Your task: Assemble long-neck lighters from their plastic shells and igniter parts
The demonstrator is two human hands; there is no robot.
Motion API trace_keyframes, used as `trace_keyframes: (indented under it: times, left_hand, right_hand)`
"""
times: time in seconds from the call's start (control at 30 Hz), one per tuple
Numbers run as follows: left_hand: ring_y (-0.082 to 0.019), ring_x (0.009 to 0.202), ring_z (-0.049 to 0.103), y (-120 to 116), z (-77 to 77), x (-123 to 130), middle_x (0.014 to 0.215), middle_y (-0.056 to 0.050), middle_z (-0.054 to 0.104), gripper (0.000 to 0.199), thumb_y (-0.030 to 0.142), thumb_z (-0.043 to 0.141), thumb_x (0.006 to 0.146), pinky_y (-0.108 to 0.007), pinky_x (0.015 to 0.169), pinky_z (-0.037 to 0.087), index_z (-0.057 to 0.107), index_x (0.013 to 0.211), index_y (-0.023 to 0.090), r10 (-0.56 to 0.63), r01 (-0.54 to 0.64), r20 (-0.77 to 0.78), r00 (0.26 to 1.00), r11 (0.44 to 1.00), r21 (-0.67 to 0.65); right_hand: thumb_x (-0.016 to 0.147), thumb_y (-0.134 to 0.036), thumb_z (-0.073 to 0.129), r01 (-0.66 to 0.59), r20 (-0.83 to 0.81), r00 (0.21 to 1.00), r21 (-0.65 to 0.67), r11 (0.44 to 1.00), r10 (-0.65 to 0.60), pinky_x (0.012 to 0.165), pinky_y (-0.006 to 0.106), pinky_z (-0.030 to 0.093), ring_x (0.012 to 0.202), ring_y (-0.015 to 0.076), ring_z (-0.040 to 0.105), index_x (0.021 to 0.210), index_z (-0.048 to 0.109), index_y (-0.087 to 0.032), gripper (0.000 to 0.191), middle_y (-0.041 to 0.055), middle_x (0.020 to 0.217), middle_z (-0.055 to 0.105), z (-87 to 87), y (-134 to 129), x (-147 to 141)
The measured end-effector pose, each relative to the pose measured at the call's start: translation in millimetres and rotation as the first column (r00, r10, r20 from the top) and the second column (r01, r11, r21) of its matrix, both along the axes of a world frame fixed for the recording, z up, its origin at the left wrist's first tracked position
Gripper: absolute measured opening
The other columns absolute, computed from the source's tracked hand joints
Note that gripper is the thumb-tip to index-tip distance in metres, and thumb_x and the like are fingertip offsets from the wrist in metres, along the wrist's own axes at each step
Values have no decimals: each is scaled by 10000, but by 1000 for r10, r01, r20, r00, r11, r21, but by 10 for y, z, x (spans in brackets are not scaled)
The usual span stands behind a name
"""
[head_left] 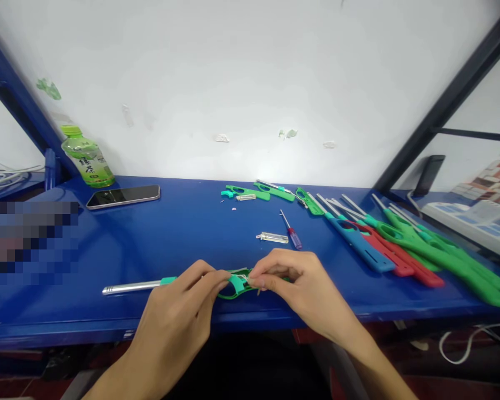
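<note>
An opened green lighter casing (232,294) lies near the table's front edge, its metal tube (131,287) pointing left. My left hand (183,311) is closed on the casing, fingertips at its turquoise trigger part (237,284). The fingers of my right hand (295,280) are pinched together over the casing's inside, beside a thin wire; what they hold is too small to name. Beyond my right hand lie a clear fuel tank (274,238) and a small screwdriver (294,236) with a purple and red handle.
Several blue, red (416,265) and green lighters are piled at the right. Green casing halves (250,191) and small parts lie at the back. A phone (124,196) and a green tea bottle (87,158) stand at the back left, the phone flat.
</note>
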State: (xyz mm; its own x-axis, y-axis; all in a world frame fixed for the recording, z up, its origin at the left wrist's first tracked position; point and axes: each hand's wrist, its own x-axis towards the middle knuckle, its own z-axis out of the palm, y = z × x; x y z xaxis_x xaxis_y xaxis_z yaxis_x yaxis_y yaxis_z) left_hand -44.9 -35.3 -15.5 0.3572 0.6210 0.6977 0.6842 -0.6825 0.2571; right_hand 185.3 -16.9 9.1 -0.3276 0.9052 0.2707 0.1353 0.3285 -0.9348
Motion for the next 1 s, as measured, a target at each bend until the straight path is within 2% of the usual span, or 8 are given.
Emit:
trace_keyframes:
  times: [0.07, 0.17, 0.27, 0.4, 0.57, 0.73, 0.9, 1.0]
  left_hand:
    - [-107, 708, 711, 8, 13, -17, 950, 17, 712, 252, 111, 505, 1083, -230, 583, 505, 727, 1131, 221, 12, -11, -23, 1000, 1000, 10]
    - [-113, 705, 716, 22, 51, -45, 978, 18, 728, 297, 87, 476, 1074, -240, 615, 533, 730, 1125, 233, 32, -31, -62, 998, 999, 16]
    - [-142, 775, 734, 44, 80, -64, 1000, -1, 740, 323, 79, 452, 1065, -260, 660, 562, 731, 1137, 224, 35, -32, -102, 994, 999, 30]
    - [-166, 808, 726, 76, 57, -95, 1013, -20, 745, 372, 45, 424, 1044, -269, 647, 558, 721, 1188, 216, 46, -37, -163, 986, 997, 63]
    - [-178, 849, 674, 95, 32, -129, 1057, -29, 742, 424, -17, 440, 998, -262, 617, 524, 696, 1240, 218, 57, -48, -227, 972, 998, 43]
    - [-227, 1030, 663, 121, 96, -92, 1040, -52, 750, 362, 4, 455, 1020, -323, 835, 577, 737, 1141, 196, 20, -3, -180, 983, 996, 92]
    - [-160, 827, 703, 116, 115, -82, 1034, -40, 751, 359, 58, 424, 1054, -266, 711, 573, 744, 1137, 199, 5, -3, -137, 991, 1000, 18]
    - [-164, 821, 713, 106, 126, -91, 1020, -39, 756, 372, 66, 415, 1050, -272, 712, 576, 755, 1114, 203, 13, -11, -137, 990, 1000, 11]
  right_hand:
    - [939, -187, 795, 6, 17, 1000, 35, 999, -7, 706, 196, 565, 759, 118, 749, 882, 818, -237, 79, -40, 847, 808, 8, -7, -6]
    - [942, -157, 791, 37, 91, 995, 155, 987, -51, 733, 194, 553, 797, 117, 748, 888, 821, -252, 114, -51, 878, 816, 23, -11, -14]
    - [941, -131, 791, 37, 153, 985, 243, 969, -75, 782, 190, 545, 822, 110, 750, 898, 815, -262, 139, -66, 897, 821, 25, -2, -10]
    - [937, -136, 801, 25, 185, 979, 300, 954, -84, 837, 205, 544, 874, 118, 749, 918, 805, -265, 131, -63, 935, 821, 3, 17, 7]
    - [942, -141, 795, 19, 221, 971, 299, 954, -89, 837, 225, 550, 879, 133, 754, 926, 802, -270, 130, -58, 948, 825, -4, 19, 0]
    - [956, -129, 776, -7, 249, 966, 305, 952, -73, 816, 208, 550, 855, 122, 761, 940, 806, -272, 148, -66, 936, 822, 7, 14, -7]
    - [963, -121, 764, -12, 265, 961, 328, 945, -80, 819, 210, 552, 856, 126, 762, 950, 805, -260, 145, -55, 937, 821, 13, 19, 0]
    - [969, -119, 754, -19, 282, 956, 343, 939, -84, 821, 223, 555, 863, 136, 760, 958, 803, -253, 144, -44, 938, 820, 11, 18, 7]
